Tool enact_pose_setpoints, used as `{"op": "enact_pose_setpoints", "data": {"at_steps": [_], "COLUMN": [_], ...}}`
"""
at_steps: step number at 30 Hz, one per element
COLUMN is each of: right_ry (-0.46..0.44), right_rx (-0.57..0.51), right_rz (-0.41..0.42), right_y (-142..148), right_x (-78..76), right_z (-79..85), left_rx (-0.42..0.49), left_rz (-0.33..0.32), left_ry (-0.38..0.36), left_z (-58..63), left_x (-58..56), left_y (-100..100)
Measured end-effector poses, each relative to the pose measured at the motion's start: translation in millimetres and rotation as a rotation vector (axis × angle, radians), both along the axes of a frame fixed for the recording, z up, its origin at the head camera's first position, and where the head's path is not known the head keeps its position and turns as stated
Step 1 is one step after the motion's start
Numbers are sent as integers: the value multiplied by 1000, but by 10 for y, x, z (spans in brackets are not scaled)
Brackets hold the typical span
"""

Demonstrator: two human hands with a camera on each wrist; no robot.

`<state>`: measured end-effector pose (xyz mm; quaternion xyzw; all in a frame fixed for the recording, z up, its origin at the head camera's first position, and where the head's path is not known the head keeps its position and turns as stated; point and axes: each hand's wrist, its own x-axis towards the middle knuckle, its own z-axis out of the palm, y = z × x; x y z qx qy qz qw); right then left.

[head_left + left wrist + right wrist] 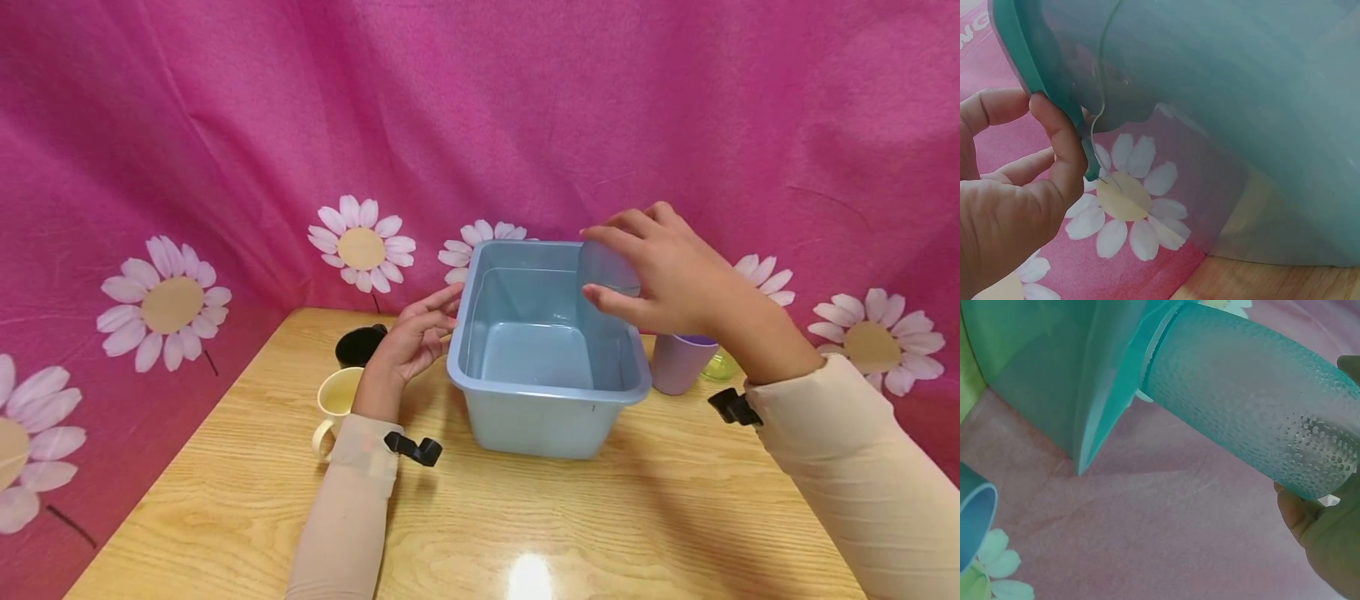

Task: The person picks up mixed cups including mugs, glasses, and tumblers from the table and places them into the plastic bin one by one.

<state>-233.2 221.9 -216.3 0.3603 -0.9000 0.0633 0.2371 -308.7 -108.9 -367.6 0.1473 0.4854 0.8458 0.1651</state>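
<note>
A cream mug (339,393) stands near the left edge of the counter (465,533). Farther in is a blue rectangular plastic tub (543,396); the left hand (416,337) rests loosely bent fingers against its rim — probably to steady it. Toward the back edge, the right hand (667,275) grips a tilted, translucent teal tumbler (1235,394), fingers wide — apparently to span it.
</note>
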Motion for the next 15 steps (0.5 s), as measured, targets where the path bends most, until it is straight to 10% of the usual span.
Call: {"op": "enact_pose_setpoints", "data": {"at_steps": [15], "right_ry": [-63], "right_rx": [-3], "right_rz": [5], "right_y": [-95], "right_x": [-110], "right_z": [-384], "left_rx": [-10], "left_rz": [-9], "left_ry": [-3], "left_z": [6], "left_x": [-3], "left_y": [-12]}}
